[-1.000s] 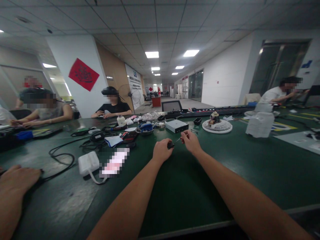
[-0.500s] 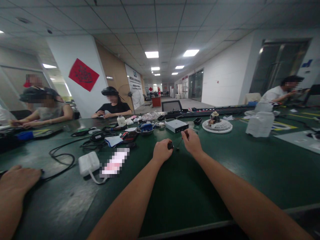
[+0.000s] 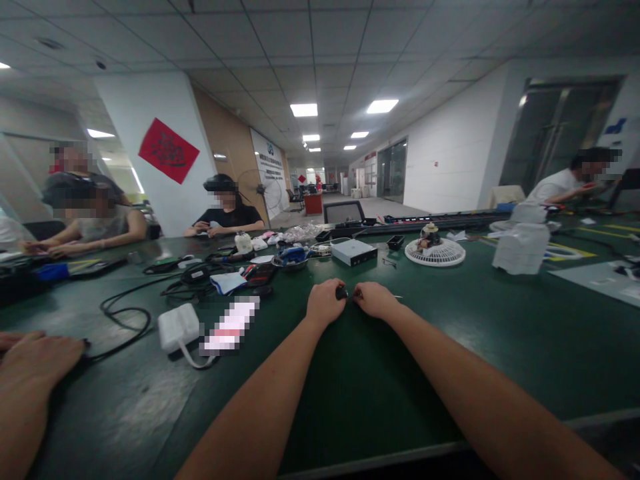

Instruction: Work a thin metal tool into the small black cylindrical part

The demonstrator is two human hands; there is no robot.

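Over the green table, my left hand [image 3: 326, 303] is closed around a small black rounded piece [image 3: 341, 293], whose end sticks out past the fingertips. My right hand [image 3: 376, 300] is close beside it on the right, fingers pinched together and pointing at the black piece. Whatever those fingers pinch is mostly covered. A thin pale tip [image 3: 399, 297] shows just behind the right hand, too small to name. Just beyond both hands lies a silver-grey box-shaped drive [image 3: 353, 251] with a black front.
A white fan grille with a motor [image 3: 434, 250] lies at right, near a translucent white plastic piece [image 3: 521, 248]. At left are a white charger [image 3: 178, 327], black cables [image 3: 125, 313] and another person's hand [image 3: 45, 353]. A small black tray [image 3: 396, 242] stands behind.
My right hand has come down and towards my left hand from beside the drive. The thin dark rod seen below its fingers is now hidden. My left hand has stayed put.
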